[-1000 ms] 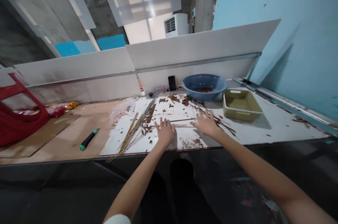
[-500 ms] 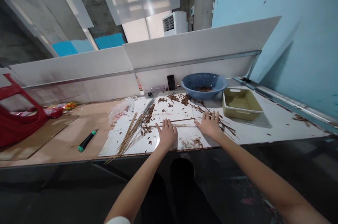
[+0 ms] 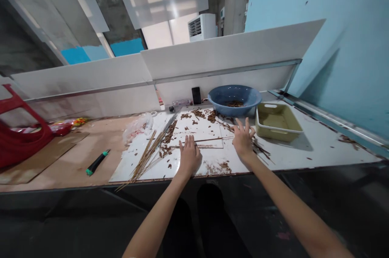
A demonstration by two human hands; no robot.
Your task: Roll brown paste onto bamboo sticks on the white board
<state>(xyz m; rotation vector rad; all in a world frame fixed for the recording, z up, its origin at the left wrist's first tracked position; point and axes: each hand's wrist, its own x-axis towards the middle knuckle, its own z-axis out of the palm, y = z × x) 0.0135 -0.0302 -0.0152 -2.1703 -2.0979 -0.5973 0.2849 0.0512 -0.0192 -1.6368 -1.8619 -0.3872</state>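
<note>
My left hand (image 3: 189, 153) lies flat and open on the white board (image 3: 200, 126) near the bench's front edge, its fingertips at a thin brown stick (image 3: 209, 139) lying crosswise. My right hand (image 3: 243, 138) is lifted a little, fingers spread and open, over a scatter of dark sticks and brown flakes (image 3: 258, 146) just left of the olive tray (image 3: 277, 121). A bundle of long thin sticks (image 3: 150, 152) lies slantwise to the left of my left hand. Brown flakes (image 3: 205, 114) are strewn over the board.
A blue bowl (image 3: 234, 97) holding some flakes stands at the back by a black phone (image 3: 196, 95). A crumpled plastic bag (image 3: 138, 126) and a green-tipped black cutter (image 3: 96, 162) lie to the left. A red plastic chair (image 3: 18, 132) sits far left. White partition behind.
My right hand has shifted right toward the olive tray and lifted with fingers spreading. The left hand has stayed flat on the board, sliding only slightly.
</note>
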